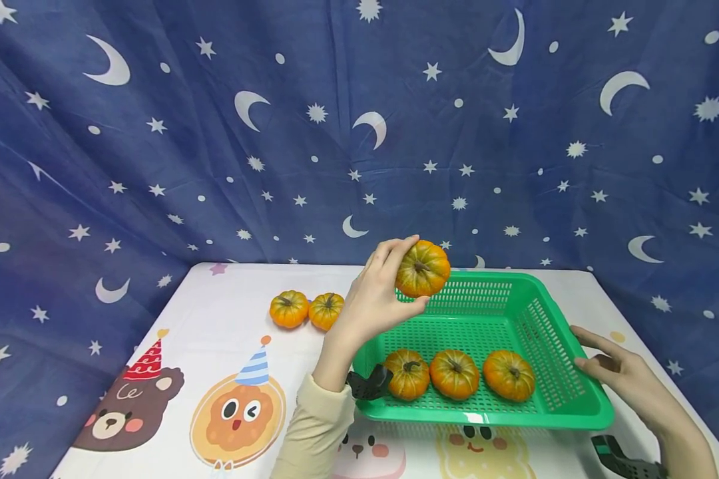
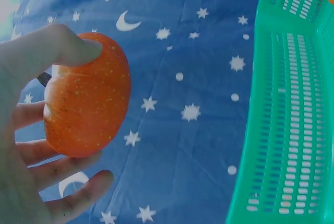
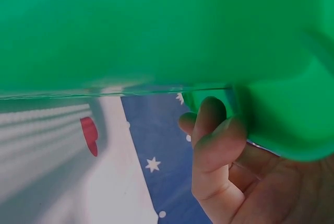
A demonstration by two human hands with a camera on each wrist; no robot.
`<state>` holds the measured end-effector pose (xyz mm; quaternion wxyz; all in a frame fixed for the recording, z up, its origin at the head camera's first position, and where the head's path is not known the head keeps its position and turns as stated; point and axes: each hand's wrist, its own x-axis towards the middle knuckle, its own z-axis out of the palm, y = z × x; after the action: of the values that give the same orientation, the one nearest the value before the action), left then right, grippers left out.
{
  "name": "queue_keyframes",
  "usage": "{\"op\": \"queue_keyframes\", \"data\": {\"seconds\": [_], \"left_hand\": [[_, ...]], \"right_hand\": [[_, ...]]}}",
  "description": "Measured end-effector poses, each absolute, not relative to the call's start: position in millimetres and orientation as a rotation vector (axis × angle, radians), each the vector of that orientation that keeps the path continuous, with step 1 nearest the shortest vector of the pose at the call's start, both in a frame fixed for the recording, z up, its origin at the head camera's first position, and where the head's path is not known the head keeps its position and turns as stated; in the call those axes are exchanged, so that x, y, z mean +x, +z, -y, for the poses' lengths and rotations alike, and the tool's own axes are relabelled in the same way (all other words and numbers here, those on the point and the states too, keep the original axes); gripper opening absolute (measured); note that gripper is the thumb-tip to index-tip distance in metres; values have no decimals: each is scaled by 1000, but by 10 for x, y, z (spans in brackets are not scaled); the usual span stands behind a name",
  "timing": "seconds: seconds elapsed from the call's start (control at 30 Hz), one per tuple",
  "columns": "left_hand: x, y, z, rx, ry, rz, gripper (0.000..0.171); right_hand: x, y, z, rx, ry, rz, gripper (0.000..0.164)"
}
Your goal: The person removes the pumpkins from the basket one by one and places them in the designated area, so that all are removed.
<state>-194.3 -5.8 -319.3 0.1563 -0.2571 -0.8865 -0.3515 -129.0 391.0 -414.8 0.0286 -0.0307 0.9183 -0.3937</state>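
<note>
My left hand pinches a small orange pumpkin between thumb and fingers, holding it up over the back left part of a green plastic basket. The left wrist view shows the smooth orange side of this pumpkin, with the thumb on top of it. On the basket's right side, my right hand grips the rim; its curled fingers show under the edge in the right wrist view. Inside, three pumpkins sit in a row along the front wall.
Two more pumpkins lie on the white tablecloth left of the basket, the nearer one partly behind my left hand. Cartoon prints decorate the cloth. A blue curtain with moons and stars hangs behind the table.
</note>
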Motion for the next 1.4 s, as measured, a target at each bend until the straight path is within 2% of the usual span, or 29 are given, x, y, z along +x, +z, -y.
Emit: {"op": "queue_keyframes", "data": {"seconds": [0.6,1.4], "left_hand": [[-1941,-3638,603,-435,-1168,2484,83],[-2003,-4026,1233,-104,-1355,2344,83]], "right_hand": [[-1265,-4195,-3909,-78,-1219,-2837,64],[-1282,-4185,-3889,-32,-1152,-2848,67]]}}
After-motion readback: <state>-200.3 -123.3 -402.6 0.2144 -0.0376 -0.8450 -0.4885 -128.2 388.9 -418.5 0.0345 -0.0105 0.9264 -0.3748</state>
